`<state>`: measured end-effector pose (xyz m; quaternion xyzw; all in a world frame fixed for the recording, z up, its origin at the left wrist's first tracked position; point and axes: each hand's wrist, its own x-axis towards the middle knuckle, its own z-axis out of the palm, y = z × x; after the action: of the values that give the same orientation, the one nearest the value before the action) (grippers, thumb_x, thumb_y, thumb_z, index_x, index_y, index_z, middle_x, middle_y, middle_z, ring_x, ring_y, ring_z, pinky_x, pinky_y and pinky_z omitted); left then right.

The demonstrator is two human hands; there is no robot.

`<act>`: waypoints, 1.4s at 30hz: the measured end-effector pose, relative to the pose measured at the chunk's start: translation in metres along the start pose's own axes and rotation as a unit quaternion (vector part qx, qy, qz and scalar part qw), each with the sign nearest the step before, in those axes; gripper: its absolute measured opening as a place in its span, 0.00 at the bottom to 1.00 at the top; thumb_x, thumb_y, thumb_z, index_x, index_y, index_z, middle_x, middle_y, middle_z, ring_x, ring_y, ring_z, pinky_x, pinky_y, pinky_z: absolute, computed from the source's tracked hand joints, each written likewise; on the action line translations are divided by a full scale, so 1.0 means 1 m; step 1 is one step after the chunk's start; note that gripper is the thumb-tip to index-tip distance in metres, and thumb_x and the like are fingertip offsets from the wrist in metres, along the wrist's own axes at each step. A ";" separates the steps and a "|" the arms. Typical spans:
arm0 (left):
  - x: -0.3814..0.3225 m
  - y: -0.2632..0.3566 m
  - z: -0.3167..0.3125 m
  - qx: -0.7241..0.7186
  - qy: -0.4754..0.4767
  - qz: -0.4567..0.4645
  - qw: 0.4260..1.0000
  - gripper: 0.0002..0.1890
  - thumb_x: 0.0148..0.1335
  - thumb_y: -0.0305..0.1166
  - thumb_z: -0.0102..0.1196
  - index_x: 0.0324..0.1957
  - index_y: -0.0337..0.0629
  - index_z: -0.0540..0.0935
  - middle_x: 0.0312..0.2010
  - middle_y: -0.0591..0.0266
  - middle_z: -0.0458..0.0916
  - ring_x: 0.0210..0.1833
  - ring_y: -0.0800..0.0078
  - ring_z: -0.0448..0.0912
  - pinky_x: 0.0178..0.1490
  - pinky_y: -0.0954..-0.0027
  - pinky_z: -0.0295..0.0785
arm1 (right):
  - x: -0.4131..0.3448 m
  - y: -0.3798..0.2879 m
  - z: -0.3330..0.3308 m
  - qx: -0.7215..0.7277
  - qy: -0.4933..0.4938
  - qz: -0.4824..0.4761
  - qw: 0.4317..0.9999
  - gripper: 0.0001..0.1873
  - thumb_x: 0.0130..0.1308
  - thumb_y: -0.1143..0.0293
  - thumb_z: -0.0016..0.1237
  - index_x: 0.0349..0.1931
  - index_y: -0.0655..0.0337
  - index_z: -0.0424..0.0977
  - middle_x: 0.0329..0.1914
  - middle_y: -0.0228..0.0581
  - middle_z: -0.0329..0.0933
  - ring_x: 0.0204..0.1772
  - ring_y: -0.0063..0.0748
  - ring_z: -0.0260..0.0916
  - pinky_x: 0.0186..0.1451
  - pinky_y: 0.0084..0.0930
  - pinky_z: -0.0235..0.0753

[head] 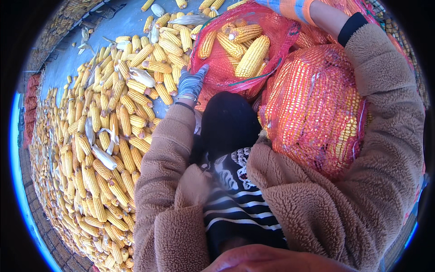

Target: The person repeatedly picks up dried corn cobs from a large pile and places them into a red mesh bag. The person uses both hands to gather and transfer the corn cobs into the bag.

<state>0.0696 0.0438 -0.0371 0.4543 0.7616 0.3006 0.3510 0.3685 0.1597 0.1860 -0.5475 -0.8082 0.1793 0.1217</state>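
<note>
In front of me an open red mesh sack (217,73) with a dark green rim cord holds several yellow corn cobs (252,56). My left hand (191,83), in a striped grey-blue glove, is at the sack's near left side. Its fingers are apart, and one reaches over the mesh edge. Beyond the sack, my right hand (282,6) wears an orange and blue glove and is partly cut off by the top of the view. Its fingertips are hidden, so its hold does not show. A full red mesh sack of corn (312,108) stands close by on the right.
A large heap of loose corn cobs (102,163) spreads across the left side. Dry husks (103,158) lie among them. Grey sheeting (102,39) shows beyond the heap. Stacked red sacks (32,105) stand at the far left. My knee (229,122) is close to the open sack.
</note>
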 end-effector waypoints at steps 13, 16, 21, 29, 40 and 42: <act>-0.075 0.080 -0.158 -0.619 -0.028 0.155 0.770 0.13 0.70 0.34 0.52 0.49 0.36 0.80 0.44 0.57 0.83 0.48 0.68 0.81 0.50 0.68 0.78 | -0.014 -0.035 -0.048 0.037 0.103 -0.098 0.989 0.16 0.70 0.63 0.46 0.49 0.62 0.81 0.50 0.46 0.82 0.54 0.34 0.77 0.59 0.30 0.74; -0.145 0.093 -0.185 -0.561 0.074 0.227 0.793 0.15 0.70 0.35 0.51 0.50 0.34 0.79 0.47 0.55 0.83 0.50 0.67 0.81 0.55 0.63 0.77 | -0.043 -0.059 -0.061 0.170 0.114 -0.097 0.974 0.16 0.72 0.63 0.45 0.50 0.64 0.80 0.49 0.43 0.82 0.55 0.33 0.76 0.59 0.29 0.74; -0.165 0.076 -0.209 -0.528 0.064 0.261 0.805 0.24 0.70 0.41 0.50 0.60 0.33 0.74 0.58 0.49 0.78 0.60 0.58 0.77 0.65 0.54 0.69 | -0.059 -0.072 -0.077 0.164 0.153 -0.203 0.953 0.18 0.73 0.62 0.46 0.53 0.67 0.78 0.49 0.44 0.82 0.56 0.33 0.75 0.60 0.28 0.73; -0.118 0.032 -0.155 -0.532 0.008 0.142 0.835 0.18 0.70 0.38 0.52 0.53 0.34 0.79 0.50 0.56 0.82 0.52 0.66 0.80 0.59 0.62 0.73 | -0.058 -0.069 -0.078 -0.010 -0.064 0.022 0.998 0.24 0.62 0.55 0.59 0.50 0.65 0.80 0.48 0.44 0.82 0.51 0.36 0.78 0.56 0.30 0.76; -0.122 0.014 -0.122 -0.505 -0.089 0.101 0.852 0.17 0.67 0.33 0.57 0.54 0.35 0.80 0.50 0.57 0.83 0.53 0.71 0.80 0.59 0.67 0.74 | -0.040 -0.002 -0.067 -0.114 -0.175 0.017 0.978 0.20 0.72 0.64 0.51 0.58 0.66 0.75 0.52 0.40 0.79 0.56 0.26 0.73 0.62 0.23 0.71; -0.120 0.009 -0.100 -0.400 -0.075 0.146 0.902 0.14 0.66 0.31 0.59 0.52 0.37 0.81 0.47 0.60 0.84 0.50 0.75 0.80 0.58 0.70 0.75 | -0.055 0.026 -0.075 -0.050 -0.155 0.044 0.986 0.19 0.71 0.65 0.51 0.57 0.67 0.75 0.53 0.44 0.79 0.57 0.25 0.73 0.62 0.22 0.71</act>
<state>0.0339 -0.0750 0.0591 0.4033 0.4736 0.5930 0.5113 0.4403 0.1293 0.2433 -0.5534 -0.8005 0.2263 -0.0408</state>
